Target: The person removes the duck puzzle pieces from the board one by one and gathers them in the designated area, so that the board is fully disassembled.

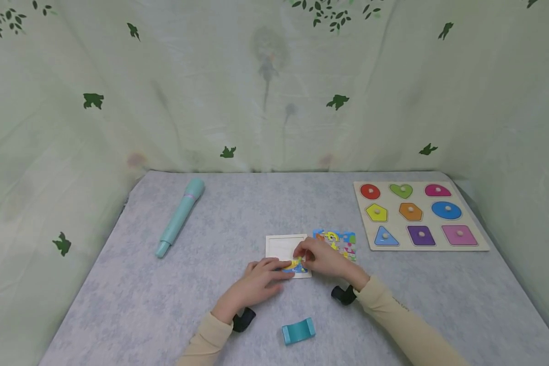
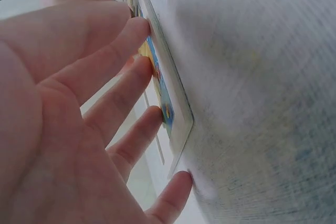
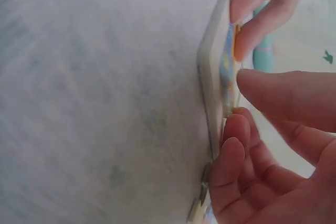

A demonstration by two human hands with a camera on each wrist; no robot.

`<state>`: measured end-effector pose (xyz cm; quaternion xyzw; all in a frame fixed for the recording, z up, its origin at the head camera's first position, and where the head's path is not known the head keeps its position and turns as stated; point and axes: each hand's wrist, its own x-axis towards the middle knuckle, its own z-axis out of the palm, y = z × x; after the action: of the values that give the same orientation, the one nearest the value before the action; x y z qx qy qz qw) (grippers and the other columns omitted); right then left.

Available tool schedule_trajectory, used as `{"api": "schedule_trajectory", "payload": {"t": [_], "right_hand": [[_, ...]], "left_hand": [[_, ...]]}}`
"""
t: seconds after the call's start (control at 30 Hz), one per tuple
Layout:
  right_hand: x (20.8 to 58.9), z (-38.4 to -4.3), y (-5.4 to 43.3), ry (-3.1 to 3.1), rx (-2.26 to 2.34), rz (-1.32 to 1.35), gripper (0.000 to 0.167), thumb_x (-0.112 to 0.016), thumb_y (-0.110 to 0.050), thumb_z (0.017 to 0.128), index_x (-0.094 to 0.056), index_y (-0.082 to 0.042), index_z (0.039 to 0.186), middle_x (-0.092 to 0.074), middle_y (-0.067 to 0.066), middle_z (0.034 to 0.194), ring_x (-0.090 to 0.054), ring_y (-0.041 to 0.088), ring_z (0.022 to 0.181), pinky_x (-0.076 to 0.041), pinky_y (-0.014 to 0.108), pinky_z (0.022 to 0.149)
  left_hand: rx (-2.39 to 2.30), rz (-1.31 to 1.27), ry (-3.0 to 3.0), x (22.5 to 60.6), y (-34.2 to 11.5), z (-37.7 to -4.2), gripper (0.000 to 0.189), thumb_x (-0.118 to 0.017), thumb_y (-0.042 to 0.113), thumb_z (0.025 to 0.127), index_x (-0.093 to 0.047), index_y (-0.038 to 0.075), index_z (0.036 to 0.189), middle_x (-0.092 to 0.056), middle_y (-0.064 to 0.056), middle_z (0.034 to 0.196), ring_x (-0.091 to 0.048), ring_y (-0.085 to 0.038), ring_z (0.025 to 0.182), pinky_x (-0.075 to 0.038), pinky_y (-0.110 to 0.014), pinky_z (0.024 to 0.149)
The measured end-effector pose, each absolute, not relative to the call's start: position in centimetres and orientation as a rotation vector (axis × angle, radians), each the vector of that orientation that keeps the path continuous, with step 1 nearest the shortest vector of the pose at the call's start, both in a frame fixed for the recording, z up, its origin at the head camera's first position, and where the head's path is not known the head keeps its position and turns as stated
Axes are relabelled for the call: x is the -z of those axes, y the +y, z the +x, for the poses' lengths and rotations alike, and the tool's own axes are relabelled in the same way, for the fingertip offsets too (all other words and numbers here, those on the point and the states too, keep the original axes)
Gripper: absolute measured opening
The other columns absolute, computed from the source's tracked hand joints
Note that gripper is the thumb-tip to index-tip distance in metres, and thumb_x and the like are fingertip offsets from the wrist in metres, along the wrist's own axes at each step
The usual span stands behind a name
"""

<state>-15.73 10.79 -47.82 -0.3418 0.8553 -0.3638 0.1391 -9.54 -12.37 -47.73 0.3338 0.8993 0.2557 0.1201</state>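
A small white puzzle tray [image 1: 280, 246] lies on the table with brightly coloured puzzle pieces [image 1: 296, 269] along its near side. My left hand [image 1: 258, 282] reaches over from the left, its fairly straight fingers resting on these pieces. In the left wrist view the fingertips [image 2: 142, 67] touch the blue and yellow picture, near the tray's edge [image 2: 181, 103]. From the other side my right hand [image 1: 322, 258], fingers curled, pinches a small yellowish puzzle piece [image 1: 300, 260] at the tray's right part. The right wrist view shows the thumb and fingers close against the tray rim [image 3: 207, 72], largely hiding that piece.
More colourful puzzle pieces [image 1: 347, 245] lie right of the tray, partly under my right hand. A teal curved block [image 1: 299, 332] sits near the front. A teal microphone-shaped stick [image 1: 179, 218] lies at left, and a wooden shape-peg board [image 1: 453, 243] at right.
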Motion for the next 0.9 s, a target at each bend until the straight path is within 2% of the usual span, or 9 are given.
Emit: {"api": "schedule_trajectory", "payload": {"t": [0.23,0.53,0.9], "right_hand": [[48.0,-15.5,10.8,2.482,1.059,-0.958,0.018,-0.064,0.004,0.085,-0.064,-0.008,0.099,-0.049,-0.001,0.087,-0.046,0.013,0.076,-0.043,0.026,0.067],[47.8,-15.7,11.3,2.411,1.144,-0.925,0.016,-0.063,0.002,0.089,-0.065,-0.010,0.100,-0.060,-0.003,0.085,-0.052,0.011,0.076,-0.045,0.029,0.072],[47.1,-15.8,16.4,2.446,1.212,-0.769,0.012,-0.062,-0.004,0.091,-0.066,-0.009,0.100,-0.061,-0.002,0.092,-0.051,0.017,0.079,-0.046,0.026,0.067]], "left_hand": [[-0.761,0.963,2.617,47.7,-12.4,-9.8,0.034,-0.057,0.017,0.097,-0.062,0.017,0.130,-0.046,0.000,0.144,-0.034,-0.029,0.133,-0.027,-0.058,0.094],[-0.772,0.957,2.601,47.5,-12.3,-9.8,0.034,-0.057,0.017,0.097,-0.061,0.016,0.131,-0.046,-0.001,0.144,-0.033,-0.030,0.134,-0.027,-0.059,0.094],[-0.799,0.930,2.577,47.4,-12.4,-9.7,0.035,-0.058,0.018,0.097,-0.061,0.015,0.132,-0.046,-0.001,0.144,-0.033,-0.031,0.134,-0.025,-0.058,0.095]]}}
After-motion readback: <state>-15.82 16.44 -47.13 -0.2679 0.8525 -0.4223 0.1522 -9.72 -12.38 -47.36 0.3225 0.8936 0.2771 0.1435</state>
